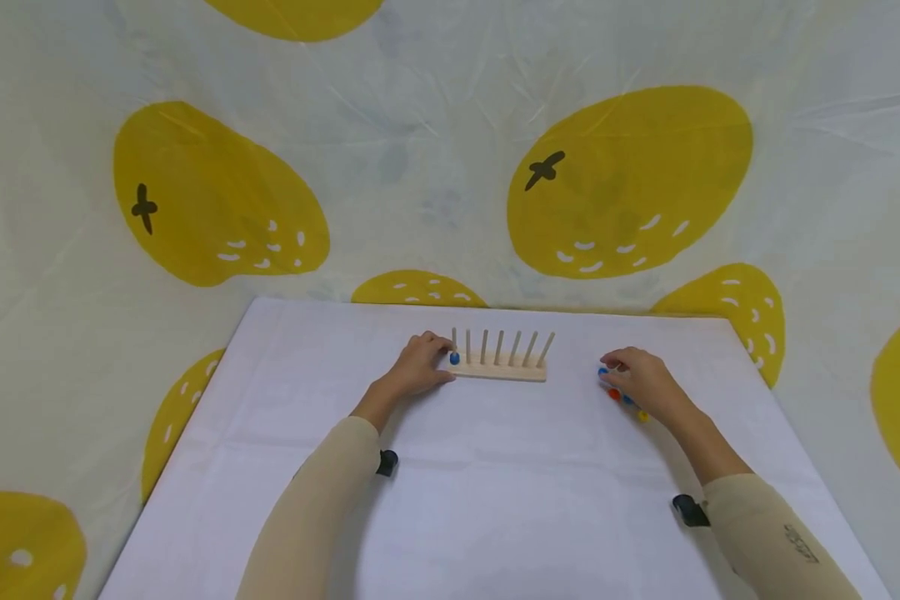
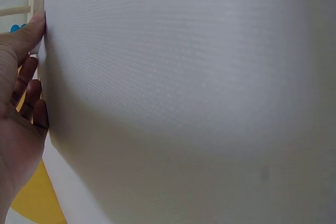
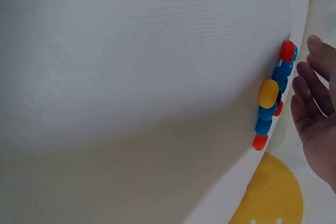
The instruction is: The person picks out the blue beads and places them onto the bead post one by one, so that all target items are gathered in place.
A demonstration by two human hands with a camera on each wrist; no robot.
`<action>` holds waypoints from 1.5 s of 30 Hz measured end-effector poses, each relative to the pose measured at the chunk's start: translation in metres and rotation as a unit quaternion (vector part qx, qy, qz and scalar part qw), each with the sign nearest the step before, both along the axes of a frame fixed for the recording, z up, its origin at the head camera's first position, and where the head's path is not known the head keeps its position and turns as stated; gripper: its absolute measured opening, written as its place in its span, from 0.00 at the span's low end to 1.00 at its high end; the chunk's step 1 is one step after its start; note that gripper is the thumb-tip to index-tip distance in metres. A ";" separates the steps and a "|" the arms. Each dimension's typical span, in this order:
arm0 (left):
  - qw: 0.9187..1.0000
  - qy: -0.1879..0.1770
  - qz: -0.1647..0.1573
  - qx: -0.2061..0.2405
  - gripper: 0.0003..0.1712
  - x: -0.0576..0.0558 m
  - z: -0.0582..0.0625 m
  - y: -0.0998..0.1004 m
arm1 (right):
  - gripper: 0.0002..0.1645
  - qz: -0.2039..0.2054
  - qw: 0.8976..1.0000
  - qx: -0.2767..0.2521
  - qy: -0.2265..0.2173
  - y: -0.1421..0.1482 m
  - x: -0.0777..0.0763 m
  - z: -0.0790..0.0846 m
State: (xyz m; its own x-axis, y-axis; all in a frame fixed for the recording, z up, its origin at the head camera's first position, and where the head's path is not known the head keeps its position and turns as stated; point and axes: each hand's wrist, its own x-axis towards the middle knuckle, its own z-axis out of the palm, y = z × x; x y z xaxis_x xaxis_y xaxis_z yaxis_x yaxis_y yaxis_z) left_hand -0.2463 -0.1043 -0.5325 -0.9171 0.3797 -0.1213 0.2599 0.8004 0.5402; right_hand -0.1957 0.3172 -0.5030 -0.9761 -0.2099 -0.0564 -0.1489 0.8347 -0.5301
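At 12 o'clock on the white cloth [image 1: 532, 500], a wooden rack [image 1: 497, 374] raises a row of slender pegs [image 1: 499, 346], a lone blue bead [image 1: 454, 358] apparently threaded on the peg at its 9 o'clock end. Your left hand [image 1: 420, 364] grips that same end, thumb on the front edge, fingers behind. Your right hand [image 1: 642, 379], at 1 o'clock, reaches over a cluster of loose beads [image 3: 268, 94] — red, blue and yellow — with thumb and fingers a little parted and nothing visible between them in the right wrist view.

The likeliest trouble lies in that cluster. The rounded sides look ready to roll, so a low sweep of your fingers could send one away toward 3 o'clock. The beads sit so close together that a pinch across two neighbours might squeeze one out. Your palm also hides several from the head view, and a pick made half-blind could miss.

At the rack, your left fingers crowd the first peg and could block anything lowered there; a careless twist of that grip might swing the far end out of line. The pegs are thin and close-set — a bead offered off-centre could catch a tip and drop.
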 end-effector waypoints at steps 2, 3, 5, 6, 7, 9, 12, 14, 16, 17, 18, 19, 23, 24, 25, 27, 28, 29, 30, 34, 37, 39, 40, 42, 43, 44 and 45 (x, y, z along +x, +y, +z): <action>1.000 0.002 0.000 -0.001 0.33 0.000 0.000 0.000 | 0.22 0.002 1.000 0.007 -0.002 0.000 -0.001 -0.003; 1.000 0.003 0.000 0.000 0.33 0.000 0.000 0.000 | 0.22 0.004 1.000 0.011 -0.002 0.001 -0.001 -0.004; 1.000 0.003 -0.002 0.000 0.33 -0.001 0.000 0.000 | 0.22 0.007 1.000 0.018 0.002 0.002 -0.001 -0.007; 1.000 0.002 -0.003 0.000 0.33 -0.001 0.000 0.000 | 0.22 0.008 1.000 0.022 0.004 0.002 -0.001 -0.008; 1.000 0.001 -0.004 0.000 0.33 -0.001 -0.001 0.000 | 0.22 0.009 1.000 0.024 0.006 0.003 0.000 -0.009; 1.000 0.002 -0.005 -0.003 0.33 -0.001 -0.002 0.000 | 0.22 0.011 1.000 0.028 0.010 0.003 0.000 -0.011; 1.000 0.006 -0.005 -0.005 0.33 -0.001 -0.003 0.000 | 0.22 0.014 0.999 0.028 0.012 0.004 -0.001 -0.012; 1.000 0.009 -0.004 -0.005 0.33 -0.001 -0.003 0.000 | 0.22 0.014 0.999 0.027 0.012 0.005 -0.002 -0.013; 1.000 0.011 -0.003 -0.005 0.33 -0.001 -0.003 0.001 | 0.21 0.014 1.000 0.025 0.012 0.005 -0.003 -0.014; 1.000 0.009 -0.002 -0.005 0.33 -0.001 -0.003 0.001 | 0.21 0.013 1.000 0.025 0.011 0.005 -0.003 -0.014; 1.000 0.007 -0.002 -0.005 0.33 -0.001 -0.002 0.001 | 0.21 0.010 1.000 0.025 0.011 0.005 -0.004 -0.015; 1.000 0.005 -0.002 -0.004 0.33 0.000 -0.002 0.002 | 0.20 0.009 1.000 0.025 0.010 0.006 -0.004 -0.015; 1.000 -0.004 0.003 -0.003 0.33 0.000 -0.001 0.003 | 0.18 0.006 1.000 0.024 0.007 0.005 -0.005 -0.017; 1.000 -0.004 0.003 -0.003 0.33 0.000 -0.001 0.003 | 0.18 0.004 1.000 0.024 0.007 0.005 -0.005 -0.017; 1.000 -0.004 0.004 -0.005 0.33 0.000 -0.001 0.003 | 0.17 0.006 1.000 0.023 0.007 0.005 -0.005 -0.017; 1.000 -0.003 0.005 -0.006 0.33 0.000 -0.002 0.003 | 0.16 0.007 1.000 0.023 0.008 0.005 -0.006 -0.019; 1.000 -0.003 0.006 -0.006 0.33 0.000 -0.002 0.003 | 0.16 0.007 1.000 0.024 0.009 0.005 -0.006 -0.019; 1.000 -0.002 0.006 -0.007 0.33 0.000 -0.002 0.003 | 0.15 0.007 1.000 0.025 0.010 0.005 -0.007 -0.020; 1.000 -0.002 0.006 -0.007 0.33 0.000 -0.002 0.003 | 0.15 0.007 1.000 0.026 0.010 0.005 -0.007 -0.021; 1.000 -0.004 0.006 -0.004 0.33 0.001 -0.001 0.002 | 0.14 0.011 0.999 0.034 0.013 0.005 -0.008 -0.022; 1.000 -0.003 0.006 -0.004 0.33 0.002 0.000 0.002 | 0.15 0.015 0.999 0.035 0.015 0.004 -0.008 -0.022; 1.000 -0.001 0.006 -0.005 0.33 0.002 0.001 0.002 | 0.16 0.016 0.999 0.032 0.016 0.004 -0.009 -0.021; 1.000 -0.001 0.006 -0.005 0.33 0.002 0.001 0.002 | 0.16 0.015 0.999 0.029 0.016 0.003 -0.009 -0.021; 1.000 0.000 0.005 -0.006 0.33 0.002 0.002 0.002 | 0.17 0.012 1.000 0.025 0.014 0.002 -0.009 -0.019; 1.000 -0.002 0.005 -0.006 0.33 0.002 0.002 0.002 | 0.17 0.010 1.000 0.022 0.012 0.002 -0.008 -0.017; 1.000 -0.004 0.006 -0.005 0.33 0.003 0.002 0.002 | 0.18 0.007 1.000 0.020 0.011 0.001 -0.008 -0.016; 1.000 -0.006 0.007 -0.004 0.33 0.003 0.002 0.002 | 0.18 0.007 1.000 0.018 0.012 0.000 -0.008 -0.013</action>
State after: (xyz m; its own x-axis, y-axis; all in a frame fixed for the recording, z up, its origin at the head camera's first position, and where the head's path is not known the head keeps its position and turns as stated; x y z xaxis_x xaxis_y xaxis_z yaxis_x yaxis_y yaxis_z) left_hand -0.2435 -0.1020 -0.5306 -0.9209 0.3657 -0.1352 0.2424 0.8086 0.5362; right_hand -0.2039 0.3174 -0.5165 -0.9744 -0.2209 -0.0417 -0.1717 0.8514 -0.4957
